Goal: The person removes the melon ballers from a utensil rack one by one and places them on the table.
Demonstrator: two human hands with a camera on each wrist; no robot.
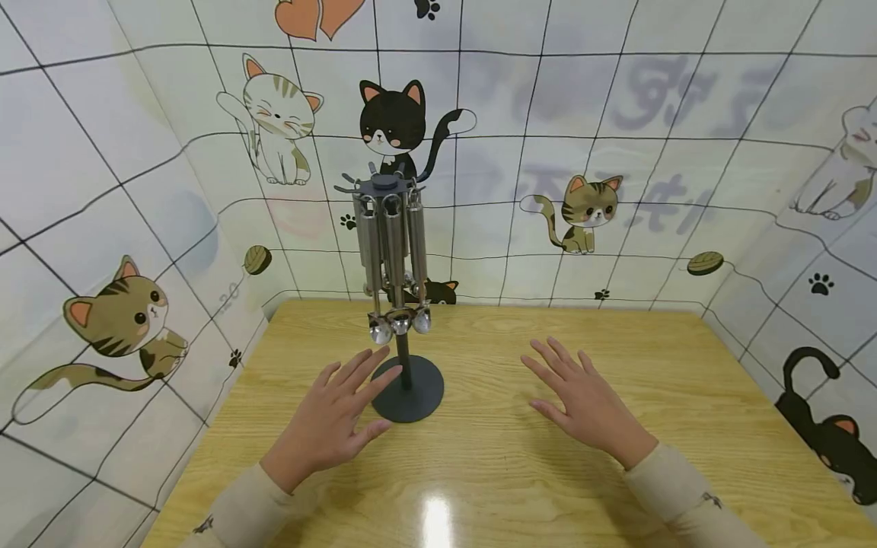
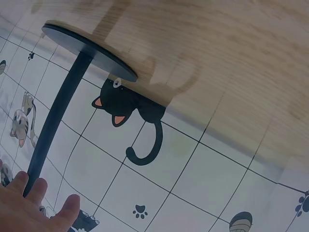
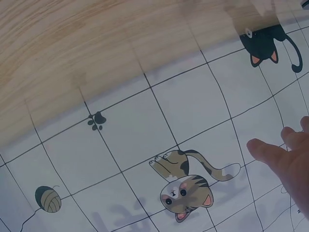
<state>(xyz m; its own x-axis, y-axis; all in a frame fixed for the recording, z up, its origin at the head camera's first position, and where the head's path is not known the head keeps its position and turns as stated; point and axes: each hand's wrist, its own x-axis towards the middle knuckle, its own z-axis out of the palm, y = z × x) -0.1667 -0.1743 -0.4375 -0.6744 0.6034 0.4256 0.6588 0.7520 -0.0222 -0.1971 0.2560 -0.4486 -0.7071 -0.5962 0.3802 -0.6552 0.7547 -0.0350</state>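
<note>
– How are the hands?
– Both spread, fingers loosely extended, gripping nothing. The left hand (image 1: 329,426) is by the round base (image 1: 419,396) of the dark stand (image 1: 404,352); I can't tell if they touch. The right hand (image 1: 594,409) hovers above the wooden table (image 1: 493,472), well apart from it.
– And the stand?
– Upright on the table, left of centre. Only the head view shows the metal utensils (image 1: 393,243) hanging round its top; the left wrist view catches just base and pole (image 2: 60,113).
– Behind?
– A cat-print backdrop (image 1: 493,175).
</note>
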